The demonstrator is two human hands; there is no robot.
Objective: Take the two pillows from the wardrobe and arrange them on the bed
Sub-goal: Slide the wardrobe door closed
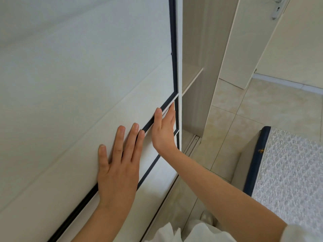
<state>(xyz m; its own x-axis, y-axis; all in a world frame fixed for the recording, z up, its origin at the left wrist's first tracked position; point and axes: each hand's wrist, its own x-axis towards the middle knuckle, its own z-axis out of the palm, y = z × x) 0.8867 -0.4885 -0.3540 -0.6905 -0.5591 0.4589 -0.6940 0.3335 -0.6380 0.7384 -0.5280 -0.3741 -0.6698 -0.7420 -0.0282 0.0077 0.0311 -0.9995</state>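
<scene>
A white sliding wardrobe door [83,81] with dark trim fills the left of the view. My left hand [118,165] lies flat on it, fingers spread. My right hand [164,130] presses flat against the door near its right edge, fingers straight. Past that edge a narrow gap shows the wardrobe's inside [194,102] with a bare shelf [192,79]. No pillows are in view. The bed's corner [288,172], a patterned white mattress with dark blue piping, sits at the lower right.
Beige floor tiles [244,116] run between wardrobe and bed. The door's floor track [191,143] lies below the gap. A room door with a handle [277,9] stands open at the upper right. My white clothing shows at the bottom.
</scene>
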